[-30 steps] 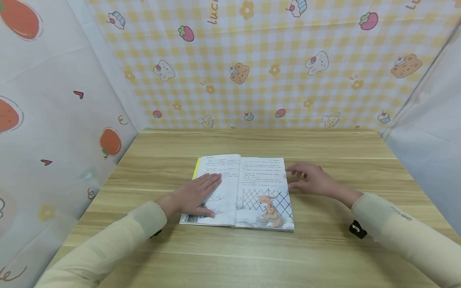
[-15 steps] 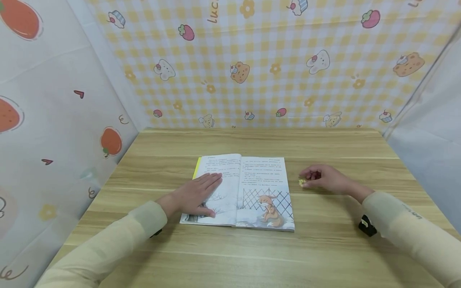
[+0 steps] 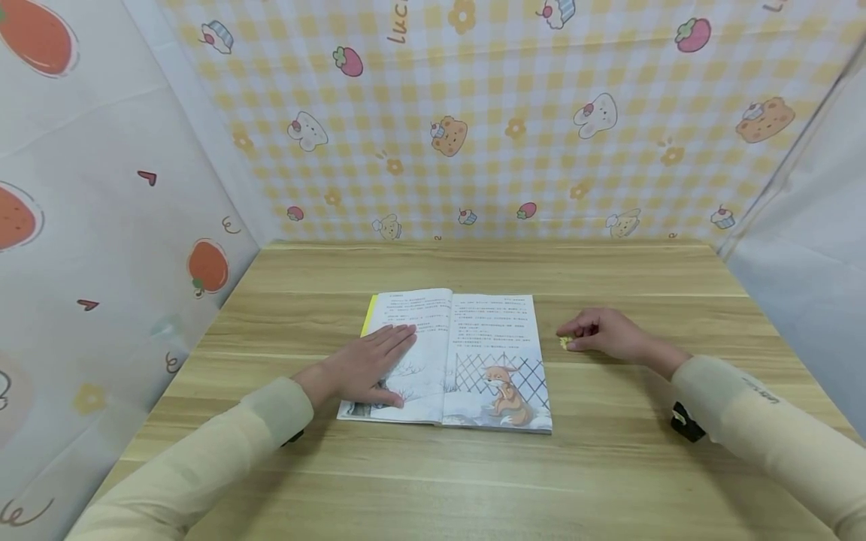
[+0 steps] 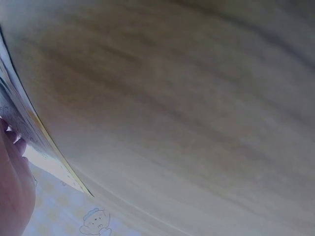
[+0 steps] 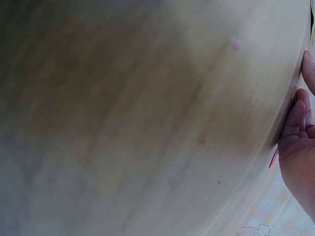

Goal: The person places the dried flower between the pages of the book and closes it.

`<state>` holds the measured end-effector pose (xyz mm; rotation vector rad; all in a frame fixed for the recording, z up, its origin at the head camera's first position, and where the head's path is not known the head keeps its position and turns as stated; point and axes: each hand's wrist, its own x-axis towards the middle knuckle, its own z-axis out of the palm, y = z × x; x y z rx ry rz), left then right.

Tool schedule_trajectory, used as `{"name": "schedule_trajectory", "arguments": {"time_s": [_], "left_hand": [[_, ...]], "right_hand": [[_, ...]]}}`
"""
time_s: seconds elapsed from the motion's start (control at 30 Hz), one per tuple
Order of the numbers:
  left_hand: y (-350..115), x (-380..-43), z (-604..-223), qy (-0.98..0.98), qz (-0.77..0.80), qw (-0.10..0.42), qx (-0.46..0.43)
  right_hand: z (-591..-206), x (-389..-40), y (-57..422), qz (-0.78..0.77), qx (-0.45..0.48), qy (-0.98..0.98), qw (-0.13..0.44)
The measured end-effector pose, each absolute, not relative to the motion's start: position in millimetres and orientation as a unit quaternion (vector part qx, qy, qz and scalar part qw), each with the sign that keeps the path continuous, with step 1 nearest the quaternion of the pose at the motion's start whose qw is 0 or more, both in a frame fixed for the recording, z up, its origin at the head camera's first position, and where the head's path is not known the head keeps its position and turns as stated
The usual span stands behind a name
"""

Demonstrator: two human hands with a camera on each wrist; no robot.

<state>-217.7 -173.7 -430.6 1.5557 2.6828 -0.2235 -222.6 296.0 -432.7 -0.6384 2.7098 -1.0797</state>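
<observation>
An open book (image 3: pixel 497 323) lies on the wooden table, its right page showing text above a picture of a fox by a fence. Flat on the left page rests my left hand (image 3: pixel 365 364), fingers straight. To the right of the book, my right hand (image 3: pixel 605 334) pinches a small yellow piece (image 3: pixel 564 343) between thumb and fingers, close over the table; its kind is too small to tell. A thin red edge (image 5: pixel 273 158) shows beside the right hand in the right wrist view. In the left wrist view the left hand (image 4: pixel 15 177) lies along the pages.
The wooden table (image 3: pixel 433 488) extends around the book on all sides. A yellow checked cloth (image 3: pixel 487 173) with cartoon prints hangs behind it, and a white printed cloth (image 3: pixel 108 225) hangs at the left. A black strap piece (image 3: pixel 686 424) sits under the right cuff.
My right hand has moved from the book's right edge a little to the right, and its fingers have closed on the yellow piece. The left hand and the book stay put.
</observation>
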Motion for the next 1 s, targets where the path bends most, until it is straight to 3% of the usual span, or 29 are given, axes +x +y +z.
{"name": "schedule_trajectory", "arguments": {"time_s": [0.67,1.0], "left_hand": [[-174,-215,-428,0.864,-0.068,0.022,0.498],[-174,-214,-427,0.863,-0.062,0.016,0.5]], "right_hand": [[-427,-218,292,-0.389,-0.169,0.901,0.097],[-417,-217,288,-0.456,-0.114,0.87,0.149]]}}
